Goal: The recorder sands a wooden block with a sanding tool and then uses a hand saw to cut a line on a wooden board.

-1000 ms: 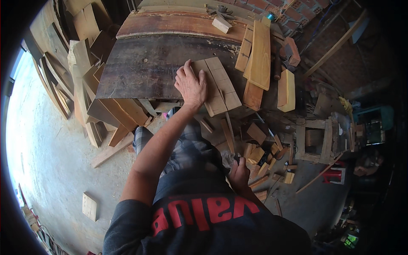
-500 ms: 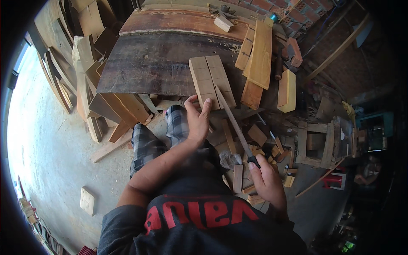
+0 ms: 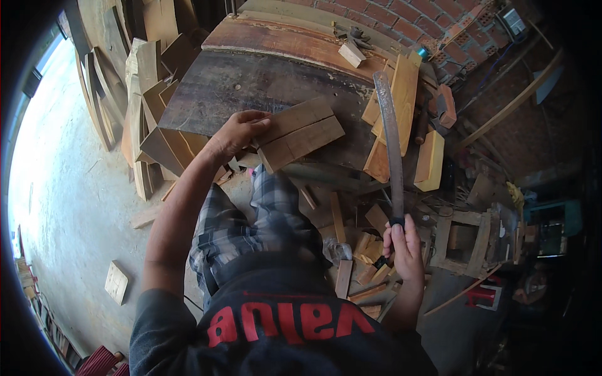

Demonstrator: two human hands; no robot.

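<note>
My left hand (image 3: 241,133) grips the left end of a pale wooden block (image 3: 301,133), thumb and fingers closed on its edge. A dark split runs lengthwise down the block; I cannot tell whether it is one piece or two side by side. It lies slantwise on the near edge of the dark workbench (image 3: 213,94). Off to the right, my right hand (image 3: 403,245) is closed round the black handle of a hand saw (image 3: 390,135). The saw's long, slightly curved, worn blade points away from me, apart from the block and above the yellowish boards.
Yellowish boards (image 3: 406,94) lie on the bench's right side, a small wood block (image 3: 352,55) at its back. Planks (image 3: 147,69) lean at the left. Offcuts (image 3: 367,247) litter the floor beneath my right hand, near a wooden frame (image 3: 442,235). A brick wall (image 3: 401,19) stands behind.
The saw has left the block and swung up to the right. The block has turned clockwise on the bench, and my left hand has shifted left to its end.
</note>
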